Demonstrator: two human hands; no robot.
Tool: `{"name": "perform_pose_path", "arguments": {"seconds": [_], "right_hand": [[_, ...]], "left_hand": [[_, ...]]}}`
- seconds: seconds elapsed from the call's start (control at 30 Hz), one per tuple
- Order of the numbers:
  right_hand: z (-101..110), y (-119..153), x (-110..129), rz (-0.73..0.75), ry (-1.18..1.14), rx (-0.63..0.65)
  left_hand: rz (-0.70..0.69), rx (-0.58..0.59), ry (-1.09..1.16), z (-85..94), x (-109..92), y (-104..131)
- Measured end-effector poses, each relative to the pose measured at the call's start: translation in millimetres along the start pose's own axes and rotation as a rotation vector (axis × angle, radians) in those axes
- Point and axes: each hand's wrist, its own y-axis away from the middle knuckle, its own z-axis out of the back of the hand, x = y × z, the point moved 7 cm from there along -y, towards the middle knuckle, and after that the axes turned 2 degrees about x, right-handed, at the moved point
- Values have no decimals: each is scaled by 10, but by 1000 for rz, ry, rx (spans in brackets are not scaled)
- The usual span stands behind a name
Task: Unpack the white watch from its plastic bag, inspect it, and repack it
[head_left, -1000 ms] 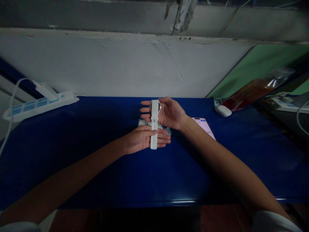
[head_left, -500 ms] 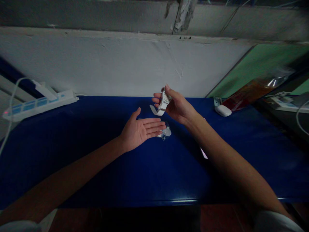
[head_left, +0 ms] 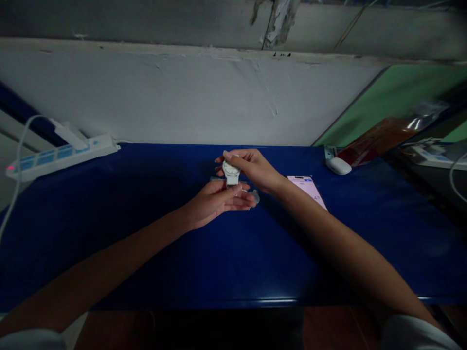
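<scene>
A white wristwatch (head_left: pixel 231 170) is held between both hands above the middle of the blue table, its round dial turned up. My right hand (head_left: pixel 253 167) grips the case from the far side, thumb on its edge. My left hand (head_left: pixel 215 201) pinches the white strap below the case, thumb on top and fingers underneath. Behind the left fingertips lies a small clear plastic packet (head_left: pixel 256 196), mostly hidden by that hand; its contents are too small to make out.
A lit phone (head_left: pixel 308 190) lies partly under my right forearm on the blue table (head_left: pixel 233 272). A white power strip (head_left: pixel 69 156) with a plugged-in cable is at the left. At the right back sit a white mouse-like case (head_left: pixel 338 166) and a reddish-brown plastic package (head_left: pixel 379 138).
My right hand has brought the watch down and left. My left hand, flat and palm up before, has closed on the strap. More of the phone shows now.
</scene>
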Motion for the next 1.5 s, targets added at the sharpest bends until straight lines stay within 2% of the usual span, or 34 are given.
{"name": "perform_pose_path", "arguments": {"seconds": [0.2,0.33,0.43,0.6,0.7,0.83,0.97,1.23,1.5], "right_hand": [[-15,27,29,-7,7,34],[-16,26,49,10,15,32],[-36,5,-9,-32,-117,27],[-151,11,-130,-261,-465,110],[-166,34,-86,-324,-564,114],[-167,58,-4,-333,-618,133],[-151,51,1,-308,-605,143],[-140,32,-20,-245,-429,153],[-117,17,-6,-187,-307,94]], "left_hand": [[110,20,17,-22,21,5],[127,26,27,-29,2,11],[138,30,22,-56,28,24],[200,-14,41,-103,113,49],[210,-92,34,-76,128,53],[199,-148,-1,-29,104,52],[186,-138,-19,-2,64,47],[214,-72,-34,-5,78,46],[185,-153,-152,60,8,7]]}}
